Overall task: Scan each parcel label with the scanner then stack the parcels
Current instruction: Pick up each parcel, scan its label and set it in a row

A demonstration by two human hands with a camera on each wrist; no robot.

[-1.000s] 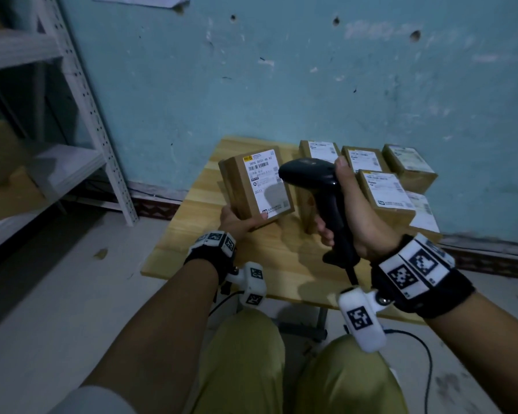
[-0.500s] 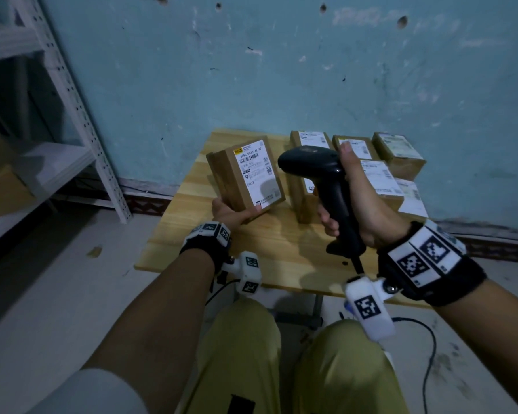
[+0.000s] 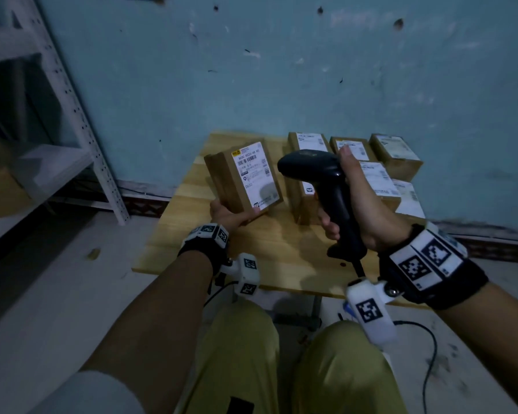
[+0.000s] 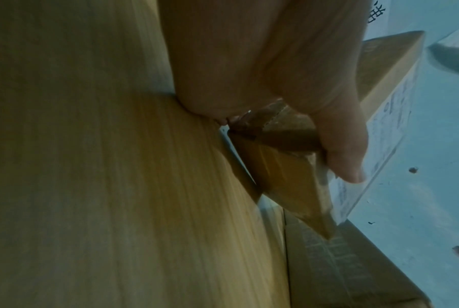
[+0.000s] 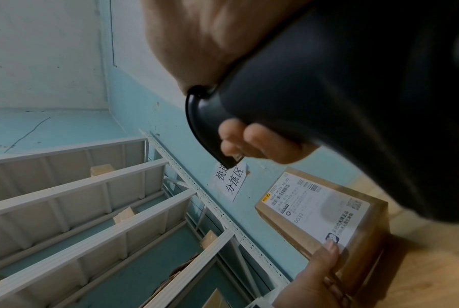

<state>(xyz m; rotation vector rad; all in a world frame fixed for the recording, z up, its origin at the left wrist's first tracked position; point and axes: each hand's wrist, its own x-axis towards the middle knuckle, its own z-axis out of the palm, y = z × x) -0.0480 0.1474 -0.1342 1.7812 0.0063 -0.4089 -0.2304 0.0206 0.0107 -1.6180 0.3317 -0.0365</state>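
My left hand [image 3: 231, 215] grips the lower corner of a brown cardboard parcel [image 3: 243, 177], held tilted above the wooden table [image 3: 192, 234] with its white label turned towards the scanner. The thumb lies on the label's lower edge [image 4: 347, 166]. My right hand [image 3: 359, 210] holds a black handheld scanner [image 3: 320, 180] by its handle, head pointing left at that label. The right wrist view shows the scanner [image 5: 341, 104] above the parcel [image 5: 320, 212]. Several more labelled parcels [image 3: 374, 174] lie on the table's far right, partly behind the scanner.
A white metal rack [image 3: 72, 115] with boxes on its shelves stands left of the table. A blue wall [image 3: 281, 70] runs behind, with a paper sign [image 5: 231, 181] on it. The scanner's cable [image 3: 431, 348] trails on the floor at right. My knees are under the table's near edge.
The held parcel and the scanner have kept almost the same pose; the parcel has shifted slightly left and the view has dipped a little.
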